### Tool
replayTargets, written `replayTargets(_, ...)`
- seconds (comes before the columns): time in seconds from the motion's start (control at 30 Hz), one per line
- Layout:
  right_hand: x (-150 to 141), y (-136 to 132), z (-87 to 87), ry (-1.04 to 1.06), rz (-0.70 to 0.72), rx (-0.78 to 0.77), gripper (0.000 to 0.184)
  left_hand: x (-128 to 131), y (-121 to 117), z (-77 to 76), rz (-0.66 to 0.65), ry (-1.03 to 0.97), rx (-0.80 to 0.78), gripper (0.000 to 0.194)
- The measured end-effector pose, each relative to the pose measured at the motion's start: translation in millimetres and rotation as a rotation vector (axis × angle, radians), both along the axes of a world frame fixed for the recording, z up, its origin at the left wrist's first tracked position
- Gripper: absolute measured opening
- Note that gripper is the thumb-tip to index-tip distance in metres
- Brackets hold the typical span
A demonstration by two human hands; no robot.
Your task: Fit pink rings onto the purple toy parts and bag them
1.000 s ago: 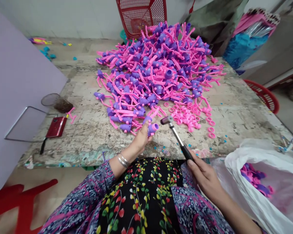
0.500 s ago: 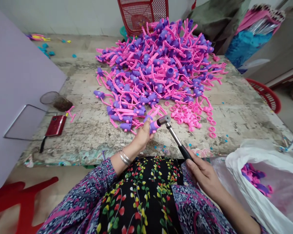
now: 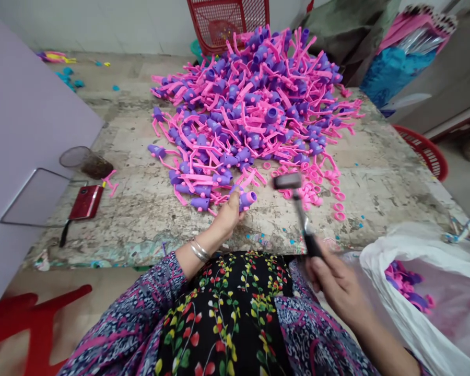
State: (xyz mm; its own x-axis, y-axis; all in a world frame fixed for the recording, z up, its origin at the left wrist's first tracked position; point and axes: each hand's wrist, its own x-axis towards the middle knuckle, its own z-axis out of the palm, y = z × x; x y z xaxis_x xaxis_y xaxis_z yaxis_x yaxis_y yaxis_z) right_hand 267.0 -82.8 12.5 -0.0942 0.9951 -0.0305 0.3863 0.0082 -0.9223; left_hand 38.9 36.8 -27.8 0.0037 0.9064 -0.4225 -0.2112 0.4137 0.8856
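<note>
My left hand [image 3: 227, 216] grips a moulded plastic part [image 3: 245, 201] with a purple body and a pink ring at its open end. My right hand [image 3: 337, 284] holds a small steel-shafted hammer [image 3: 303, 219] by its black grip. The hammer's head is motion-blurred and apart from the part. A large heap of similar pink-and-purple parts [image 3: 250, 109] lies just beyond my left hand. Loose pink rings [image 3: 311, 190] are scattered on the worktop beyond the hammer head.
The stained, worn worktop [image 3: 141, 224] carries a red phone [image 3: 86, 202] and a mesh strainer [image 3: 82, 161]. A white plastic bag [image 3: 407, 287] holding more parts sits at lower right. Red baskets [image 3: 227, 21] stand behind the worktop, beside a lavender board [image 3: 31, 120] on the left.
The hammer head came against the part's pink end, then swung away to the right. My left hand has barely moved.
</note>
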Motion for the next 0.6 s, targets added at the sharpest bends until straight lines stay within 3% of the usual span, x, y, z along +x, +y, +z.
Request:
replayTargets(0.07, -0.3, 0.7, -0.8, -0.021, 0.03, -0.061, 0.041, 0.3, 0.2, -0.6, 0.006, -0.008, -0.006, 0.049)
replayTargets(0.13, 0.8, 0.5, -1.7, 0.042, -0.029, -0.113, 0.044, 0.3, 0.4, 0.3, 0.01, -0.029, -0.016, 0.047)
replayTargets(0.27, 2.7, -1.4, -2.0, 0.133, -0.137, -0.073, 0.049, 0.5, 0.2, 5.0, 0.035, -0.075, 0.002, 0.047)
replayTargets(0.37, 0.3, -2.2, -2.5, 0.097, -0.059, -0.203, 0.048, 1.1, -1.3, 8.9, 0.015, -0.087, -0.028, 0.048)
replayTargets(0.43, -0.1, -2.1, -3.4, 0.181, -0.09, -0.289, 0.051, 0.6, -2.4, 12.0, -0.024, -0.105, -0.061, 0.051)
replayTargets(0.53, 5.4, 1.3, -9.8, 0.217, -0.213, -0.242, 0.054, -1.9, -3.2, 17.3, -0.064, -0.156, -0.055, 0.053)
replayTargets(0.6, 11.8, 6.4, -20.7, -0.001, -0.21, -0.133, 0.05, -3.6, -4.5, 20.5, -0.094, -0.199, -0.042, 0.053)
